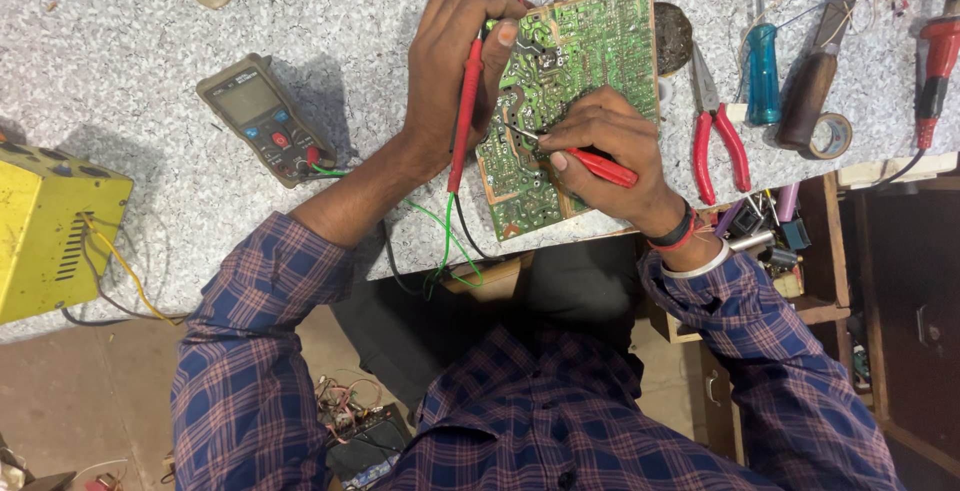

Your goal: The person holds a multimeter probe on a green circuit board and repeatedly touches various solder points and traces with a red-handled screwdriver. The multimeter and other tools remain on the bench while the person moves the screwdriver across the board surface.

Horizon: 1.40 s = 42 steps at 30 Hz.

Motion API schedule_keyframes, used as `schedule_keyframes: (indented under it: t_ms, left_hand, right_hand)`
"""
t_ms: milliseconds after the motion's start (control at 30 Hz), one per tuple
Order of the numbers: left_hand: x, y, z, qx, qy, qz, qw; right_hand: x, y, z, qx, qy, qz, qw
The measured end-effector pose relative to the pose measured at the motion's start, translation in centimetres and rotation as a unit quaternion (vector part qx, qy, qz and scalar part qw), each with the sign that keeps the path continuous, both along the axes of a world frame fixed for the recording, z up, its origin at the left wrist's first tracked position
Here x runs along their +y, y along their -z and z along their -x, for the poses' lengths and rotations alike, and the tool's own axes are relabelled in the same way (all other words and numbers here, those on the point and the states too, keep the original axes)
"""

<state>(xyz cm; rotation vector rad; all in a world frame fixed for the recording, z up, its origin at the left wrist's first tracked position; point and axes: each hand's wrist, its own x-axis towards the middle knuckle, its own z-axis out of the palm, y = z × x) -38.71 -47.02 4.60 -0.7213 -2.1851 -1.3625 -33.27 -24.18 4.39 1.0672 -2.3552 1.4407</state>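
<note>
With a red probe (465, 116) gripped in the left hand (450, 71) and another (600, 164) in the right hand (600, 146), neighbouring joints on the board (560, 101) could be bridged by a slipped tip.

A speckled grey worktop (130, 41) carries a multimeter (265, 119) left of centre, a green circuit board (565, 81) at centre, red-handled pliers (718, 136), a blue screwdriver (763, 71) and a tape roll (830, 136) at right.

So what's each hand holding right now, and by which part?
Left hand grips a red probe around its upper shaft; right hand pinches a second red probe near its metal tip, against the green circuit board.
</note>
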Motion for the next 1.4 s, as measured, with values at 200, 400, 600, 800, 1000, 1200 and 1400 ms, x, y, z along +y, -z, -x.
schedule_keyframes:
  t_ms: [200, 400, 600, 800, 1000, 1200, 1400]
  left_hand:
    - [0.07, 0.15, -0.06, -0.009, 0.000, 0.000, 1.000]
    - [0.18, 0.12, -0.04, -0.010, 0.001, -0.004, 1.000]
    - [0.14, -0.14, -0.06, -0.009, 0.001, -0.003, 1.000]
    - [0.09, -0.24, -0.22, -0.012, 0.003, -0.003, 1.000]
    - [0.12, -0.12, -0.22, -0.009, 0.003, -0.005, 1.000]
    - [0.19, 0.02, -0.13, -0.010, -0.001, -0.002, 1.000]
    - [0.06, -0.07, -0.07, -0.010, 0.004, -0.003, 1.000]
  right_hand:
    - [-0.02, 0.06, -0.13, -0.001, 0.003, -0.001, 1.000]
    - [0.02, 0.03, -0.28, -0.001, 0.007, -0.006, 1.000]
    - [-0.11, -0.04, -0.16, 0.011, 0.010, -0.011, 1.000]
    - [-0.24, -0.13, -0.37, 0.018, 0.016, -0.018, 1.000]
    - [-0.28, -0.12, -0.39, 0.023, 0.015, -0.019, 0.999]
    - [-0.34, 0.03, -0.45, 0.030, 0.018, -0.022, 0.999]
    - [-0.40, 0.06, -0.31, 0.034, 0.018, -0.022, 0.999]
